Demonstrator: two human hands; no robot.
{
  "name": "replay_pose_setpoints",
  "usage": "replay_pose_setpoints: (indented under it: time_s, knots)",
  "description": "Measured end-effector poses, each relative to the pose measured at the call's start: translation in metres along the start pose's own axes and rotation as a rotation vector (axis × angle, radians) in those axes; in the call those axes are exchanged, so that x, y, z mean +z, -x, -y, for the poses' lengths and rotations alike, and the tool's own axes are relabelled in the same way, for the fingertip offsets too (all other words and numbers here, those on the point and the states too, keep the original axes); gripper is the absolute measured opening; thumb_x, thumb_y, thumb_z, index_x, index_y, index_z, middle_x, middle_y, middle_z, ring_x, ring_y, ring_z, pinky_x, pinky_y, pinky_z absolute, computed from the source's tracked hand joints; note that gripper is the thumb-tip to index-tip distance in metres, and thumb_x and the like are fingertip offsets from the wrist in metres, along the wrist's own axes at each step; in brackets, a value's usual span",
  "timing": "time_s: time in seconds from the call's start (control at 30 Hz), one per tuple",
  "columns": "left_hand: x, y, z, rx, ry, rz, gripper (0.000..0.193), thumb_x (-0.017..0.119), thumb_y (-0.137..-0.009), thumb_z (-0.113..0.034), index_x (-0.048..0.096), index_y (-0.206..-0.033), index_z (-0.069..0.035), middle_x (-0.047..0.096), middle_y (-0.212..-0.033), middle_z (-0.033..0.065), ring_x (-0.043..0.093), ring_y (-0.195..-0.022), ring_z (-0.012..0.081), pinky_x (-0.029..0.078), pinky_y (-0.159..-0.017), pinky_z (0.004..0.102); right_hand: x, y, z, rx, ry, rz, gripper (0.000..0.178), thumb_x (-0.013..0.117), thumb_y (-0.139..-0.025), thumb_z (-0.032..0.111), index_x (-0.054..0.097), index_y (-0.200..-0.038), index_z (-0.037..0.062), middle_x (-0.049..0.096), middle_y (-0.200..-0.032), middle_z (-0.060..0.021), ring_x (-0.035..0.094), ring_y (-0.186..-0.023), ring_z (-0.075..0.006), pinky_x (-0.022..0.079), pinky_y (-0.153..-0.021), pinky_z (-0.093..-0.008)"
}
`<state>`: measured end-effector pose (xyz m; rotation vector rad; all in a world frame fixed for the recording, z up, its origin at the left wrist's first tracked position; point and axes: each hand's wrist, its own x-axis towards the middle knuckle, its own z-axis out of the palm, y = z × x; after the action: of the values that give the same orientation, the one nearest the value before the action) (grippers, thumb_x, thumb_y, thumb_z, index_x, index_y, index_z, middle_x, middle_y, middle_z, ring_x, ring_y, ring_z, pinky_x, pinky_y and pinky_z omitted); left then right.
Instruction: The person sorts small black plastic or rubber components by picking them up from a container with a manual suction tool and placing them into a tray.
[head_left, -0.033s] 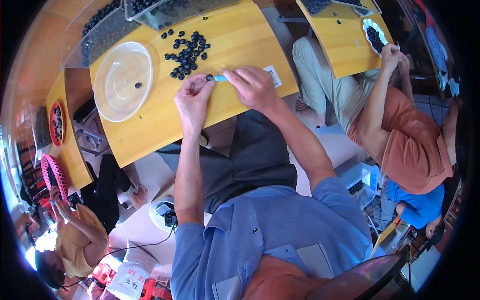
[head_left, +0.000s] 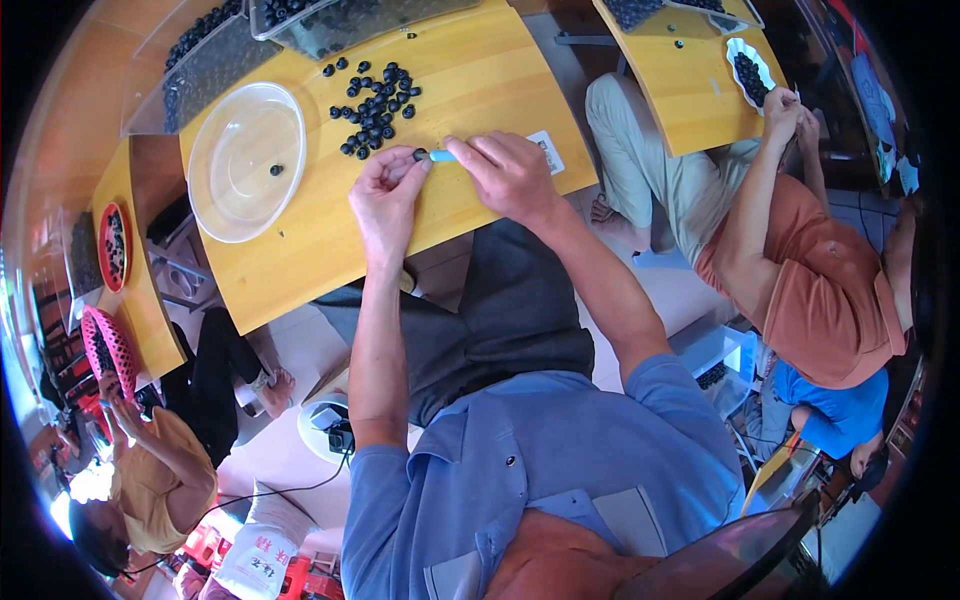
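Between the thumb and fingers of my left hand [head_left: 385, 200] is a small dark round bead [head_left: 420, 155], held over the wooden table [head_left: 470, 80]. My right hand [head_left: 508, 178] grips a slim tool with a light-blue handle [head_left: 441, 156], its end up against the bead; the tip is too small to make out. Beyond my left hand lies a loose pile of dark round beads [head_left: 375, 112]. To the left stands a clear round plastic bowl [head_left: 240, 135] with one dark bead [head_left: 275, 171] in it.
Clear bins [head_left: 330, 35] of dark beads line the table's far edge. A white printed card [head_left: 545, 152] lies right of my hand. At the right table a person in an orange shirt [head_left: 830, 270] works beside a white dish [head_left: 735, 48]. Another person [head_left: 165, 480] sits at left near a pink basket [head_left: 120, 345].
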<state>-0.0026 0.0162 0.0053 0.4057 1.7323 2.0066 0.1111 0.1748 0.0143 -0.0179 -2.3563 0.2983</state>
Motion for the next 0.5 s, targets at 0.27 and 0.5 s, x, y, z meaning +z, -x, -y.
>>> replay_pose_setpoints:
  time_s: [0.27, 0.5]
  knots:
    - [0.0008, 0.002, 0.0023, -0.003, -0.049, -0.019, 0.019, 0.08, -0.093, 0.002, 0.072, -0.11, 0.004, 0.075, -0.095, 0.0027, 0.067, -0.086, 0.0056, 0.054, -0.079, 0.0206, -0.0012, -0.0009, 0.0014, 0.012, 0.007, 0.021, 0.035, 0.074, -0.08, 0.007, 0.073, -0.116, 0.0067, 0.059, -0.08, -0.0037, 0.063, -0.068, -0.021, 0.052, -0.059, -0.0362]
    - [0.0039, 0.0038, -0.0003, -0.014, -0.027, -0.017, 0.018, 0.079, -0.094, 0.002, 0.072, -0.11, 0.004, 0.075, -0.095, 0.003, 0.067, -0.085, 0.0055, 0.054, -0.078, 0.0203, 0.0003, -0.0003, 0.0008, 0.024, -0.052, -0.03, 0.042, 0.075, -0.077, -0.003, 0.075, -0.118, 0.0055, 0.059, -0.078, -0.0051, 0.061, -0.065, -0.0224, 0.05, -0.056, -0.0382]
